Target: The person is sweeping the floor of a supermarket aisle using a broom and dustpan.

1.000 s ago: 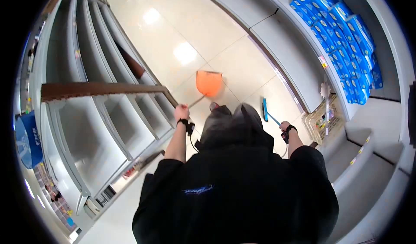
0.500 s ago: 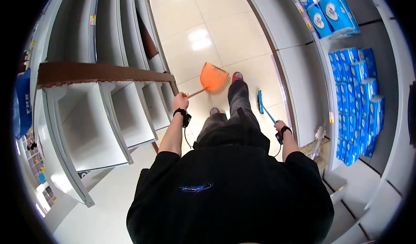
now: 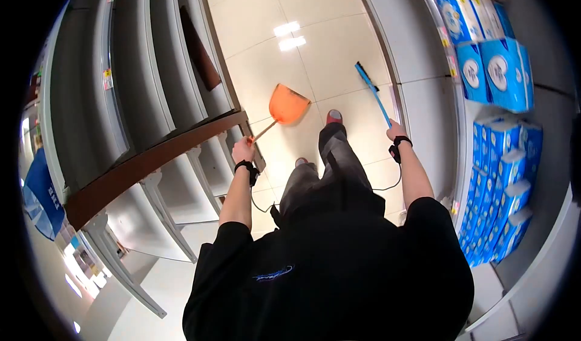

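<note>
An orange dustpan (image 3: 288,104) is low over the tiled floor, left of centre, its handle running down to my left hand (image 3: 243,150), which is closed round the handle end. On the right, my right hand (image 3: 396,130) grips the blue handle of a broom (image 3: 379,99). The broom's dark-bristled head is at the upper end, close to the base of the right shelf. Both wrists carry black bands with cables. My feet in red and grey shoes stand between the two tools.
Grey shelving (image 3: 130,56) with a brown edge strip (image 3: 158,140) lines the left side. Along the right, a shelf (image 3: 426,114) bears blue tissue packs (image 3: 499,183). Pale floor tiles (image 3: 330,35) run between them. A blue bag (image 3: 43,190) is at the far left.
The broom has swung forward, away from my body, and my right hand has moved forward with it. The dustpan has shifted slightly left. The shelves have moved in view.
</note>
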Demonstrator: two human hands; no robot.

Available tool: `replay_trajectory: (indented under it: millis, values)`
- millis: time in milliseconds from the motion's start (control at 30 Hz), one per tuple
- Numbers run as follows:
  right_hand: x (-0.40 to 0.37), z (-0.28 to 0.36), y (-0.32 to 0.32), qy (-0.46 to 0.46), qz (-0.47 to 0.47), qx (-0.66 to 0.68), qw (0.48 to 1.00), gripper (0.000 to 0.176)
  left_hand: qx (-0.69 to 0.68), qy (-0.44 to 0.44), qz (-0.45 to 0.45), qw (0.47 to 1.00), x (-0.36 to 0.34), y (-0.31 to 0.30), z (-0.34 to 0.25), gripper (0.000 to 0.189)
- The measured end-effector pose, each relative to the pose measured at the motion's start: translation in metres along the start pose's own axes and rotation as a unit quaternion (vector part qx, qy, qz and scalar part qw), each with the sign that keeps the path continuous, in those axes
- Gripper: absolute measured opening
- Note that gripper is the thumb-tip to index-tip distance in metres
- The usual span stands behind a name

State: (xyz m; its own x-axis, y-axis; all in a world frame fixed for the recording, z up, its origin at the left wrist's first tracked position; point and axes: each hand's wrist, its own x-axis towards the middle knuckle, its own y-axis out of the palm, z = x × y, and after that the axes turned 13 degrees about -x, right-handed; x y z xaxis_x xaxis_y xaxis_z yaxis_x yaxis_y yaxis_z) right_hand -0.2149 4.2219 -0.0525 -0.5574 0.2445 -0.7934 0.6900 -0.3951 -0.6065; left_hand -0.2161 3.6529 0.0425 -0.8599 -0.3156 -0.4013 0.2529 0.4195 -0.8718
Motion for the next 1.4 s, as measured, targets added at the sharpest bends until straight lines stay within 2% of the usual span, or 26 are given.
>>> replay_trajectory:
  millis: [67,100,133,200,233,333,400,500,700,800,867,933,967,1000,1067,1133,1200,1267,1400]
  values:
    - [0.022,0.017,-0.034,0.013,-0.016,-0.009,1.000,0.056,0.012,-0.024,0.001,1.000,0.015,-0.006,-0.027,0.021]
    - [0.044,0.021,-0.044,0.020,0.009,-0.026,0.999,0.062,0.019,-0.038,0.004,0.999,0.023,-0.006,-0.037,0.021]
    - [0.060,0.025,-0.054,0.018,0.001,-0.041,0.999,0.060,0.035,-0.017,0.005,0.999,0.033,-0.003,-0.040,0.020]
    - [0.080,0.037,-0.076,0.027,-0.007,-0.061,0.998,0.053,0.054,-0.026,0.013,0.998,0.052,-0.003,-0.053,0.017]
    - [0.085,0.045,-0.084,0.042,-0.023,-0.063,0.997,0.043,0.068,-0.023,0.012,0.997,0.060,-0.004,-0.060,0.016]
    - [0.146,0.044,-0.060,0.048,-0.018,-0.087,0.995,0.037,0.083,-0.029,0.025,0.996,0.076,-0.009,-0.087,0.013]
    - [0.175,0.045,-0.040,0.005,-0.019,-0.069,0.997,0.038,0.083,-0.040,0.030,0.995,0.085,-0.008,-0.091,0.013]
    - [0.163,0.081,-0.027,-0.012,0.014,-0.055,0.998,0.045,0.088,-0.051,0.051,0.994,0.093,-0.009,-0.086,0.012]
    - [0.090,0.160,0.018,-0.061,0.076,0.004,0.995,0.051,0.101,-0.046,0.063,0.992,0.090,-0.013,-0.086,0.012]
    - [0.045,0.221,0.013,-0.141,0.112,-0.077,0.981,0.054,0.090,-0.056,0.064,0.992,0.087,-0.003,-0.085,0.012]
    - [0.047,0.245,0.036,-0.233,0.120,-0.107,0.959,0.055,0.085,-0.059,0.066,0.992,0.084,0.002,-0.086,0.013]
    - [0.047,0.264,0.041,-0.258,0.149,-0.050,0.953,0.051,0.085,-0.062,0.066,0.992,0.084,0.000,-0.090,0.013]
    - [0.051,0.266,0.038,-0.284,0.187,-0.003,0.941,0.048,0.082,-0.062,0.067,0.992,0.083,-0.002,-0.091,0.013]
    - [0.055,0.269,0.031,-0.287,0.253,0.022,0.924,0.049,0.082,-0.060,0.066,0.993,0.081,-0.003,-0.089,0.013]
    - [0.062,0.256,0.021,-0.284,0.320,0.087,0.900,0.052,0.078,-0.062,0.062,0.993,0.079,-0.004,-0.083,0.012]
    - [0.041,0.251,-0.026,-0.253,0.300,0.075,0.917,0.053,0.075,-0.064,0.059,0.993,0.078,-0.005,-0.077,0.013]
    - [0.048,0.228,-0.042,-0.215,0.269,0.088,0.935,0.059,0.062,-0.062,0.058,0.995,0.076,-0.008,-0.075,0.013]
    - [0.058,0.202,-0.059,-0.197,0.195,0.083,0.957,0.061,0.048,-0.063,0.062,0.995,0.075,-0.008,-0.072,0.013]
    - [0.100,0.159,-0.084,-0.181,0.043,-0.009,0.983,0.063,0.050,-0.056,0.054,0.996,0.074,-0.008,-0.064,0.014]
